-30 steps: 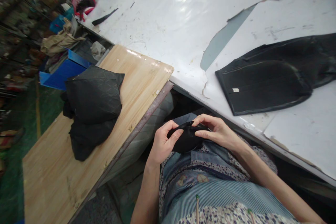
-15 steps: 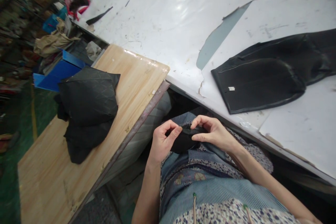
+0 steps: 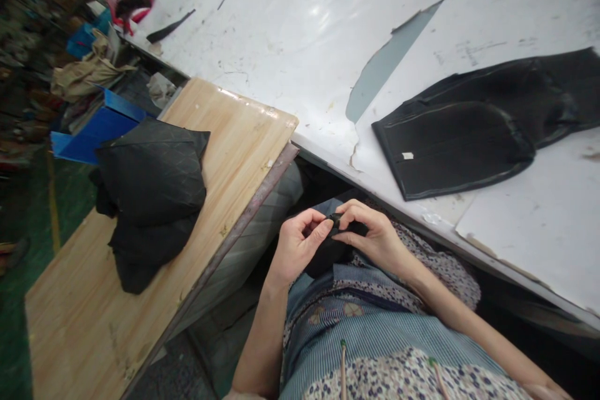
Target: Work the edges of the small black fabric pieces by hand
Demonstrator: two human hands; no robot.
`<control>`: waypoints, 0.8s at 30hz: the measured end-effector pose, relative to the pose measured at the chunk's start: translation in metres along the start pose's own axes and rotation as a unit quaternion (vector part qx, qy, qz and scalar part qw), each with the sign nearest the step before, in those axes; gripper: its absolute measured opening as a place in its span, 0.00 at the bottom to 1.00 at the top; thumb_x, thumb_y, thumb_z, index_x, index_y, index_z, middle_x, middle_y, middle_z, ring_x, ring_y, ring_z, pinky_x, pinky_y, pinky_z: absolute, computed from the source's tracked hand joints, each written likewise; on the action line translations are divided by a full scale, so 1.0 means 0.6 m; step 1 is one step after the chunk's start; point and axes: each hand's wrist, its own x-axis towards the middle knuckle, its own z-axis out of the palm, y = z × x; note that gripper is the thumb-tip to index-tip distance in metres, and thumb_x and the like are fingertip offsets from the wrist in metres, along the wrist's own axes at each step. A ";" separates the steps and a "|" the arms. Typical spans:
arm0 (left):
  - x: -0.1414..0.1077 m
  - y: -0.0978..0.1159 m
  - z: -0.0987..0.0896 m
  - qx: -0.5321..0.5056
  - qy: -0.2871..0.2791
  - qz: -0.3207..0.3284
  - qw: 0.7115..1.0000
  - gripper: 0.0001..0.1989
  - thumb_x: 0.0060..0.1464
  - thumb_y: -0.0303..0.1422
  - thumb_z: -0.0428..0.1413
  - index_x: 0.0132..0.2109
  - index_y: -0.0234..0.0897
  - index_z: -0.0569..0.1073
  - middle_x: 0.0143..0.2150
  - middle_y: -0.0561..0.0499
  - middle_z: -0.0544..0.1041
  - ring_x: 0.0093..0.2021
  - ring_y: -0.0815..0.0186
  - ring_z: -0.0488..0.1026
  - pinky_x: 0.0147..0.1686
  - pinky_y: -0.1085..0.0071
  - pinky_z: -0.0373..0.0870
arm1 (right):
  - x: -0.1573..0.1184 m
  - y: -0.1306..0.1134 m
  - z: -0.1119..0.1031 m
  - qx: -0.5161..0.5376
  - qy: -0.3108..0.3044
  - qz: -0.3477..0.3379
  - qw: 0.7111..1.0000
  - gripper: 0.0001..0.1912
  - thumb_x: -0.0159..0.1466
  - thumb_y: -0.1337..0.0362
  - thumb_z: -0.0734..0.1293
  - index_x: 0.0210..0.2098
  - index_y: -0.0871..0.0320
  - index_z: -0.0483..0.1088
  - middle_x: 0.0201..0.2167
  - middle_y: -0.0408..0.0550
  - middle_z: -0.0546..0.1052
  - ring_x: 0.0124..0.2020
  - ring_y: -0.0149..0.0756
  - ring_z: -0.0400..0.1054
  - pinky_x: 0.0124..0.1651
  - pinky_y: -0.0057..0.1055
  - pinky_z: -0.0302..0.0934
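Over my lap I hold a piece of black fabric (image 3: 323, 258) by its upper edge. My left hand (image 3: 300, 244) pinches that edge between thumb and bent fingers. Close beside it, my right hand (image 3: 370, 231) grips the same edge, its fingertips almost meeting the left ones. A small bunched bit of the black fabric shows between the two hands. The rest of the piece hangs below the fingers, partly hidden by them. A patterned blue apron (image 3: 356, 331) lies under my forearms.
A black sewn piece (image 3: 459, 144) with a small white tag lies on the white table (image 3: 262, 31) at right. Folded black fabric (image 3: 152, 175) rests on the wooden board (image 3: 239, 131) at left. Behind that stands a blue box (image 3: 96, 131). The table edge runs just beyond my hands.
My hands have drawn closer together, and the fabric edge between them is now bunched up. The whole view has shifted slightly.
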 end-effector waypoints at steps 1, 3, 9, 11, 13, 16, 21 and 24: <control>0.001 -0.001 0.002 -0.011 -0.006 -0.007 1.000 0.15 0.59 0.43 0.58 0.35 0.34 0.74 0.25 0.56 0.66 0.25 0.73 0.60 0.24 0.77 0.55 | -0.001 0.001 0.001 -0.004 0.002 -0.008 1.000 0.08 0.62 0.65 0.73 0.30 0.55 0.69 0.38 0.46 0.73 0.41 0.38 0.69 0.46 0.34 0.62; 0.004 -0.003 0.005 -0.028 -0.009 -0.018 0.999 0.14 0.59 0.42 0.59 0.34 0.34 0.74 0.25 0.56 0.66 0.24 0.73 0.59 0.23 0.77 0.54 | -0.002 0.004 0.001 -0.011 0.001 -0.011 1.000 0.08 0.63 0.65 0.73 0.30 0.55 0.70 0.39 0.47 0.73 0.41 0.38 0.69 0.45 0.34 0.62; 0.009 -0.013 0.007 -0.048 -0.008 -0.034 0.998 0.13 0.57 0.40 0.59 0.33 0.33 0.73 0.23 0.57 0.65 0.22 0.75 0.57 0.21 0.78 0.52 | 0.000 0.002 0.000 -0.006 -0.007 0.000 1.000 0.09 0.63 0.63 0.72 0.29 0.55 0.70 0.38 0.47 0.74 0.40 0.38 0.69 0.45 0.34 0.63; 0.010 -0.015 0.008 -0.050 -0.005 -0.036 0.998 0.13 0.57 0.40 0.59 0.32 0.33 0.73 0.23 0.57 0.65 0.22 0.75 0.57 0.21 0.78 0.52 | 0.001 -0.001 -0.003 0.009 -0.009 0.024 1.000 0.10 0.63 0.60 0.73 0.29 0.55 0.69 0.37 0.47 0.74 0.40 0.39 0.69 0.45 0.35 0.63; 0.011 -0.016 0.009 -0.051 -0.005 -0.039 0.998 0.12 0.56 0.39 0.59 0.32 0.33 0.73 0.23 0.57 0.65 0.22 0.75 0.57 0.21 0.79 0.52 | 0.002 -0.003 -0.007 0.031 -0.018 0.057 0.998 0.11 0.61 0.59 0.74 0.31 0.55 0.70 0.36 0.46 0.74 0.40 0.39 0.69 0.45 0.35 0.63; 0.011 -0.015 0.011 -0.054 -0.008 -0.044 0.998 0.12 0.56 0.39 0.60 0.32 0.33 0.73 0.23 0.57 0.66 0.21 0.76 0.57 0.21 0.79 0.53 | 0.003 -0.004 -0.011 0.085 -0.027 0.102 0.991 0.11 0.61 0.57 0.74 0.34 0.56 0.70 0.37 0.46 0.75 0.41 0.40 0.69 0.47 0.35 0.63; 0.008 -0.012 0.018 -0.048 0.002 -0.044 0.998 0.12 0.55 0.39 0.60 0.31 0.34 0.73 0.23 0.57 0.66 0.21 0.75 0.58 0.21 0.79 0.54 | 0.006 0.000 -0.006 0.123 0.018 0.151 0.981 0.13 0.60 0.57 0.74 0.34 0.56 0.68 0.33 0.44 0.72 0.36 0.35 0.68 0.41 0.31 0.65; 0.008 -0.009 0.021 -0.029 0.006 -0.036 0.999 0.11 0.55 0.38 0.60 0.31 0.34 0.72 0.23 0.57 0.66 0.22 0.75 0.59 0.21 0.79 0.55 | 0.008 -0.001 -0.001 0.120 0.028 0.154 0.980 0.12 0.59 0.60 0.73 0.34 0.56 0.67 0.32 0.42 0.71 0.34 0.34 0.67 0.38 0.30 0.64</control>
